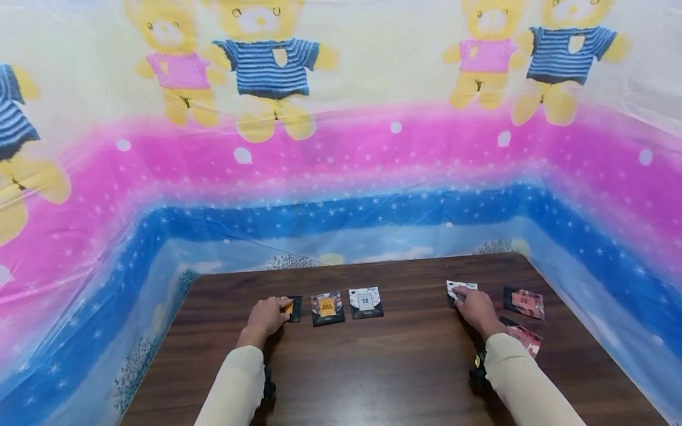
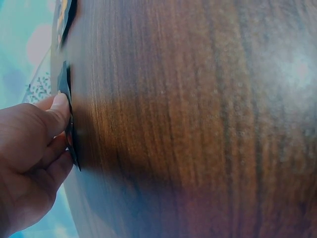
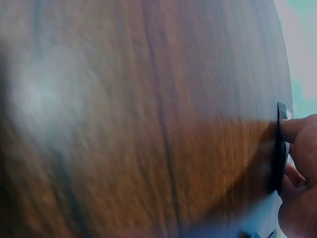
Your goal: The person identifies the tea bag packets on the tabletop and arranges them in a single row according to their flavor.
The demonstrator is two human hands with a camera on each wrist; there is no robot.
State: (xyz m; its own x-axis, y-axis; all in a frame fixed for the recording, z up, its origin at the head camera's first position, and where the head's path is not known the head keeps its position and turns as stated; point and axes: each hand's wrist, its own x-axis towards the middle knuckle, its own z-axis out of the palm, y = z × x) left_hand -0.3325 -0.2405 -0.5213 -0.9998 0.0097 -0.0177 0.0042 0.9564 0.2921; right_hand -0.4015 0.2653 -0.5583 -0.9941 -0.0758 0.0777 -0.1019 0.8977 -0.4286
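My left hand (image 1: 265, 316) is over a small flat black-and-orange packet (image 1: 296, 308) on the table's left side. In the left wrist view, thumb and fingers pinch this dark packet (image 2: 64, 77), seen nearly edge-on. Over to the right, my right hand (image 1: 476, 309) holds a white-and-black packet (image 1: 461, 285), partly hidden under the fingers. The right wrist view shows thumb and fingers on the dark edge of that packet (image 3: 280, 166). Between the hands lie an orange-patterned packet (image 1: 327, 308) and another white-and-black packet (image 1: 366, 302), side by side.
Right of my right hand lies a red-and-black packet (image 1: 524, 302). A second red packet (image 1: 524, 337) is nearer, partly covered by the right forearm. The brown wooden table (image 1: 362, 373) meets a curtain (image 1: 341, 219) printed with bears along its back and sides.
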